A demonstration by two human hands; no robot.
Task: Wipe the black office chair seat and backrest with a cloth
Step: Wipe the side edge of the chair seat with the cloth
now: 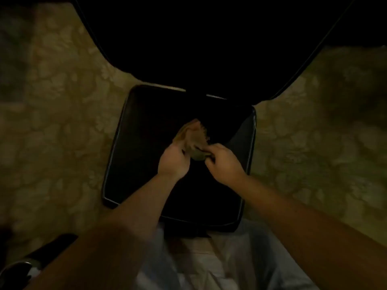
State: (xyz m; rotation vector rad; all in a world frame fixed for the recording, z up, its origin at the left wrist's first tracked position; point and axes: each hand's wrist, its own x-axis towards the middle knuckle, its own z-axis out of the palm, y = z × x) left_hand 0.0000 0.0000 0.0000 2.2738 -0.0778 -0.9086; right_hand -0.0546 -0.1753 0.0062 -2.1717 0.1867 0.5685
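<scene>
**Cloth over the seat, backrest beyond**

Cloth (195,141), brownish and bunched, is held between both hands above the middle of the black seat (146,143). The left hand (173,162) grips its left edge with curled fingers, and the right hand (225,162) pinches its lower right part. The free end fans away from the person, toward the backrest (199,49), which rises dark at the far side. The seat lies directly beneath both hands, so wiping likely begins with a downward press. Neither hand is clearly nearer. In this dim light the cloth seems clear of the seat, though contact cannot be ruled out.
</scene>
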